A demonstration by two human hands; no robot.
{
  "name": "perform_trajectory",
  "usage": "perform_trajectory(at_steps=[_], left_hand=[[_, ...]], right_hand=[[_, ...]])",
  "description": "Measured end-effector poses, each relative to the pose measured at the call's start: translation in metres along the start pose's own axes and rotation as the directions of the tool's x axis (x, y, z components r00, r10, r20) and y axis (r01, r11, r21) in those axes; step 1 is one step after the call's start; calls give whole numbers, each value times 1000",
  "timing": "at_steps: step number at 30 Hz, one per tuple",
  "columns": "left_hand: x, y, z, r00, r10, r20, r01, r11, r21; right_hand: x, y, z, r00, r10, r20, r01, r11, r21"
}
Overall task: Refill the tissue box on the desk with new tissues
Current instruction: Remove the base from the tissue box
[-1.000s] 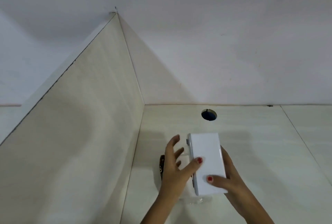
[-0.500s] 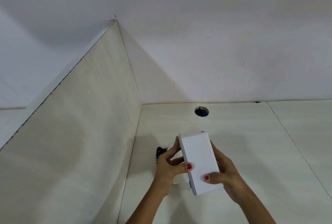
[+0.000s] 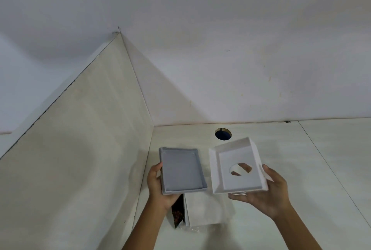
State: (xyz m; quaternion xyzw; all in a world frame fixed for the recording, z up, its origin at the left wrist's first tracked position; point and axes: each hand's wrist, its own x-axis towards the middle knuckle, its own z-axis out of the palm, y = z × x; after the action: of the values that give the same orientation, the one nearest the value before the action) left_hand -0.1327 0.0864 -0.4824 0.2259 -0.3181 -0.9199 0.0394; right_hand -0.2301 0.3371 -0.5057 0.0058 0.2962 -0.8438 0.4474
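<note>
The tissue box is apart in two pieces above the desk. My left hand [image 3: 158,187] grips the grey tray-like base [image 3: 181,171], its hollow side facing me and holding nothing. My right hand [image 3: 267,195] holds the white cover [image 3: 239,167], tilted with its inside toward me; an oval dispensing hole shows in its middle. On the desk below lies a white pack of tissues [image 3: 202,209] in clear wrap, its front end crinkled. A dark patterned packet [image 3: 177,212] leans against the pack's left side.
The pale desk [image 3: 301,169] meets a white wall behind and a tall side panel [image 3: 80,149] on the left. A round cable hole [image 3: 222,134] sits near the desk's back edge. A seam runs across the desk on the right.
The closed white box held in both hands has come apart: the grey base went left with my left hand, the white cover right with my right hand. The tissue pack below is now uncovered.
</note>
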Motion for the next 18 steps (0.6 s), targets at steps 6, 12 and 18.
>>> perform_trajectory(at_steps=[6,12,18], left_hand=[[60,2,-22,980,-8,-199,7,1000,-5],[117,9,-52,924,-18,-382,101,975,199],[136,11,-69,823,131,-552,291,738,608]], right_hand=[[51,-9,-23,913,-26,-406,-42,987,-156],[96,-24,-38,828,-70,-556,-67,973,-222],[98,-38,-53,599,-289,-747,-287,793,-537]])
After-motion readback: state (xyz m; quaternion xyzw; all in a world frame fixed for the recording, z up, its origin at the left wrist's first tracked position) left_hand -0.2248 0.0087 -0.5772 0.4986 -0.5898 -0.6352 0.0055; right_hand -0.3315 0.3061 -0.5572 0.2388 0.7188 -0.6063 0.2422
